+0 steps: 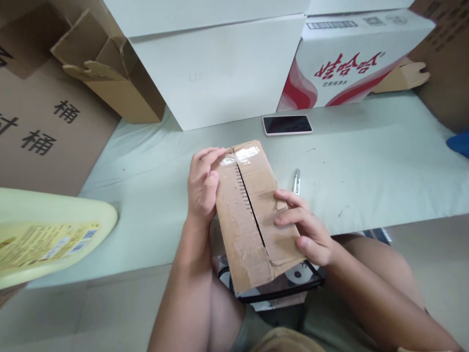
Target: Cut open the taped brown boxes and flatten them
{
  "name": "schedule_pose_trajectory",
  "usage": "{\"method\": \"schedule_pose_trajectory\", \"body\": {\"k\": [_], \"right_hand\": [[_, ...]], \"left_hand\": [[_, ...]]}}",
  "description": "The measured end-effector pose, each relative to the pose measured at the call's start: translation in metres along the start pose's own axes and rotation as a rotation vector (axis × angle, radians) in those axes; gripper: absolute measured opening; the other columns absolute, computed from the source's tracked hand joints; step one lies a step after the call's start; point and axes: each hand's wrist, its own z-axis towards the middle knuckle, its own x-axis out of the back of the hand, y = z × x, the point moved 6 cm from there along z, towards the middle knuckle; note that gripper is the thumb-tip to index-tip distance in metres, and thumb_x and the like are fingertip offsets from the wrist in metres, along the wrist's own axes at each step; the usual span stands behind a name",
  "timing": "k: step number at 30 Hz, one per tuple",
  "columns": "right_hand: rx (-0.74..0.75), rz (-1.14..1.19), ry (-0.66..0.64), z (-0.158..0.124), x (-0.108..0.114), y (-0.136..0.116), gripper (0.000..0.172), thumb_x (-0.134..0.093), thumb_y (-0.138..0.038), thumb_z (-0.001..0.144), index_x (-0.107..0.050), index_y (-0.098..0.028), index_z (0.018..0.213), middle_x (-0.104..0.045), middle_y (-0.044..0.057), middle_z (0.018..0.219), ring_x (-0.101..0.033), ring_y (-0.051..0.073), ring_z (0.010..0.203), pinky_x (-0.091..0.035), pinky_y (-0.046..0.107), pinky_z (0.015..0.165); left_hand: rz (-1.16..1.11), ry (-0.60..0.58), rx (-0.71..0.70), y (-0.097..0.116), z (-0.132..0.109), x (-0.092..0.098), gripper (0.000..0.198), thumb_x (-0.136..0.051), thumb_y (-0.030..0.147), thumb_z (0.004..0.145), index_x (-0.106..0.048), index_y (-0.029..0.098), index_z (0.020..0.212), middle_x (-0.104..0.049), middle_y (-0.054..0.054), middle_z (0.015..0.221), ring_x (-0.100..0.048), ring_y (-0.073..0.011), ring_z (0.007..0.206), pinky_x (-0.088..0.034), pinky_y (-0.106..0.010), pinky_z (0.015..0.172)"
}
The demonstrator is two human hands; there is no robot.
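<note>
One box, lengthwise away, seemingly angled leftward

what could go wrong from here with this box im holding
1. The box is held at the table edge, above the lap, carried only by the left hand and right hand; a slack grip could drop it.
2. Its top seam gapes, with tape only at the far end, so contents might slip out if it tips.
3. A sudden tug could knock the pen lying just beyond.

One carton, one phone, one pen; two: left hand, right hand.
</note>
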Motion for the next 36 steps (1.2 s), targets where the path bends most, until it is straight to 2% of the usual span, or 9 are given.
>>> {"method": "schedule_pose_trajectory", "body": {"k": [6, 12, 19, 26, 32, 36], "right_hand": [[-0.003, -0.001, 0.013, 0.0, 0.0, 0.001, 0.034, -0.055, -0.044, 0.105, -0.065, -0.032, 0.136, -0.044, 0.003, 0.171, -0.035, 0.028, 0.165, -0.03, 0.049, 0.137], [-0.017, 0.041, 0.074, -0.003, -0.005, 0.003, 0.034, -0.051, -0.045, 0.105, -0.067, -0.033, 0.132, -0.046, 0.003, 0.169, -0.038, 0.031, 0.163, -0.034, 0.054, 0.134], [-0.037, 0.085, 0.122, -0.009, -0.01, 0.008, 0.034, -0.047, -0.049, 0.106, -0.066, -0.035, 0.131, -0.046, 0.0, 0.169, -0.035, 0.032, 0.164, -0.032, 0.057, 0.135], [-0.028, 0.053, 0.161, -0.012, -0.011, 0.011, 0.035, -0.043, -0.05, 0.106, -0.064, -0.036, 0.13, -0.044, -0.001, 0.17, -0.036, 0.032, 0.163, -0.034, 0.058, 0.134], [-0.032, -0.005, 0.136, -0.011, -0.009, 0.007, 0.034, -0.044, -0.048, 0.106, -0.065, -0.035, 0.13, -0.041, 0.0, 0.172, -0.046, 0.032, 0.157, -0.045, 0.052, 0.126], [-0.045, -0.012, 0.139, -0.012, -0.007, 0.006, 0.04, -0.044, -0.049, 0.107, -0.062, -0.035, 0.14, -0.038, 0.0, 0.175, -0.049, 0.03, 0.154, -0.045, 0.049, 0.126]], "left_hand": [[-0.036, 0.037, 0.018, -0.002, 0.001, 0.001, 0.032, -0.054, 0.034, 0.098, -0.075, 0.034, 0.121, -0.07, -0.005, 0.13, -0.063, -0.0292, 0.129, -0.054, -0.052, 0.117], [-0.031, 0.041, 0.087, 0.001, 0.001, -0.001, 0.031, -0.05, 0.027, 0.094, -0.079, 0.029, 0.104, -0.075, -0.005, 0.119, -0.064, -0.0274, 0.129, -0.055, -0.049, 0.115], [-0.084, 0.08, 0.161, 0.001, -0.001, -0.005, 0.028, -0.05, 0.028, 0.093, -0.077, 0.028, 0.101, -0.075, -0.006, 0.117, -0.065, -0.0276, 0.126, -0.053, -0.049, 0.116], [-0.044, 0.122, 0.112, 0.007, -0.002, -0.003, 0.032, -0.047, 0.025, 0.093, -0.078, 0.026, 0.098, -0.075, -0.007, 0.113, -0.066, -0.0274, 0.124, -0.055, -0.047, 0.111], [-0.072, 0.122, 0.112, 0.007, -0.003, -0.004, 0.034, -0.046, 0.024, 0.093, -0.079, 0.026, 0.1, -0.076, -0.007, 0.113, -0.064, -0.0284, 0.126, -0.053, -0.049, 0.114], [-0.078, 0.102, 0.086, 0.008, -0.003, -0.003, 0.037, -0.044, 0.025, 0.096, -0.08, 0.026, 0.107, -0.075, -0.007, 0.118, -0.063, -0.0278, 0.127, -0.053, -0.048, 0.115]]}}
